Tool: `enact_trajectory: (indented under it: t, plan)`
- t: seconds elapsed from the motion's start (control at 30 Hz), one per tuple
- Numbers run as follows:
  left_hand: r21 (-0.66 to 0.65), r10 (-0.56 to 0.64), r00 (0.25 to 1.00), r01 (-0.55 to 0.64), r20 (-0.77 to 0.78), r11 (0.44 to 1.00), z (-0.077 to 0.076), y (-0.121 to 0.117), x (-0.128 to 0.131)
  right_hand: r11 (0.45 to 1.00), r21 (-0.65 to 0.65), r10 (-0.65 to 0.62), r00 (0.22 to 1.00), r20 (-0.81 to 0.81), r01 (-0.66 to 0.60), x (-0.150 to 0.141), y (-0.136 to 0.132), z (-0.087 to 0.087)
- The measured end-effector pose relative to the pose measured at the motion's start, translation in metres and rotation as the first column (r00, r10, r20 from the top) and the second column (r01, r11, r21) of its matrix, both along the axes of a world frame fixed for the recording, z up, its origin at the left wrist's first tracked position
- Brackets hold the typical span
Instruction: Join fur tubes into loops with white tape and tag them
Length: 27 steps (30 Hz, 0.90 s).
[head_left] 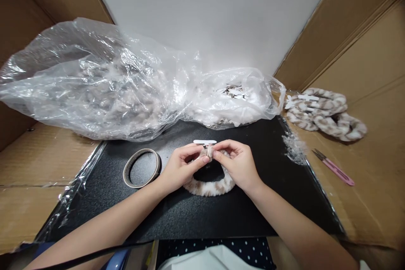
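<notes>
Both hands meet over the black work surface [126,215] at the far side of a fluffy, spotted white-and-brown headband [209,188]. My left hand [182,164] pinches the band with thumb and fingertips. Close beside it, my right hand [237,162] grips the same spot from the other side. The near part of the loop hangs round toward me. Just beyond the fingertips lies a small white strip [205,141], perhaps joined to the band; the fingers partly hide the spot. A roll of tape [127,173] rests left of my left hand.
A large clear plastic bag [104,88] of fluffy pieces lies across the back, with a smaller bag [253,109] holding white pieces to its right. At right are several spotted headbands [340,126], plastic scraps [295,148] and pink-handled snips [338,171]. Cardboard walls [363,50] flank the surface.
</notes>
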State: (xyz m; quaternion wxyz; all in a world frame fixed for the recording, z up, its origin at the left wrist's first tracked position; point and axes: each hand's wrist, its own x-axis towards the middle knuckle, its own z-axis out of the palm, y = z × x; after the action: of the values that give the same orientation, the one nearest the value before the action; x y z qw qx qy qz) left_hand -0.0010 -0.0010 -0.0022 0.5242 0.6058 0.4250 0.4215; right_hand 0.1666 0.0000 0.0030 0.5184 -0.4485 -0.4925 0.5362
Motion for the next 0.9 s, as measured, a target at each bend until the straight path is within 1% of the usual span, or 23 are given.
enact_trajectory:
  t: [0.1, 0.17, 0.23, 0.3, 0.4, 0.47, 0.53, 0.63, 0.7, 0.8, 0.9]
  plan:
    - [0.021, -0.012, 1.0, 0.012, -0.014, 1.0, 0.002, 0.0, 0.0, 0.993, -0.114, 0.014, 0.988, -0.152, -0.032, 0.0, 0.001, 0.001]
    - [0.033, 0.008, 1.0, -0.008, -0.02, 0.999, 0.003, -0.001, -0.001, 0.978, -0.192, 0.03, 0.963, -0.267, -0.084, 0.0, 0.002, 0.001]
    - [0.05, 0.029, 0.999, -0.027, -0.04, 0.998, 0.002, -0.001, -0.002, 0.962, -0.242, 0.042, 0.944, -0.328, -0.127, 0.001, 0.003, 0.001]
    - [0.064, 0.017, 0.998, -0.013, -0.057, 0.998, 0.001, -0.001, -0.003, 0.959, -0.246, 0.058, 0.945, -0.321, -0.142, 0.002, 0.004, 0.001]
    - [0.077, -0.06, 0.995, 0.066, -0.076, 0.995, -0.002, 0.001, -0.004, 0.98, -0.172, 0.063, 0.976, -0.21, -0.1, 0.001, 0.003, 0.0]
    - [0.092, -0.093, 0.991, 0.102, -0.093, 0.991, -0.002, 0.001, -0.005, 0.995, -0.096, 0.024, 0.992, -0.122, -0.036, 0.0, 0.002, -0.002]
    - [0.109, -0.091, 0.99, 0.102, -0.104, 0.989, -0.002, 0.001, -0.004, 0.998, -0.05, -0.032, 0.996, -0.082, 0.028, -0.002, 0.0, -0.003]
    - [0.117, -0.069, 0.991, 0.082, -0.111, 0.99, -0.002, 0.0, -0.003, 0.994, -0.075, -0.081, 0.993, -0.081, 0.075, -0.003, -0.001, -0.005]
    - [0.115, -0.052, 0.992, 0.065, -0.113, 0.991, -0.003, 0.0, -0.002, 0.991, -0.122, -0.068, 0.994, -0.091, 0.056, -0.003, -0.001, -0.005]
    - [0.12, -0.032, 0.995, 0.043, -0.095, 0.992, -0.005, 0.0, -0.002, 0.98, -0.196, 0.002, 0.986, -0.164, -0.035, -0.001, 0.0, -0.004]
    - [0.143, -0.046, 0.997, 0.055, -0.07, 0.988, -0.007, 0.001, -0.003, 0.972, -0.206, 0.073, 0.978, -0.195, -0.113, 0.001, 0.001, -0.003]
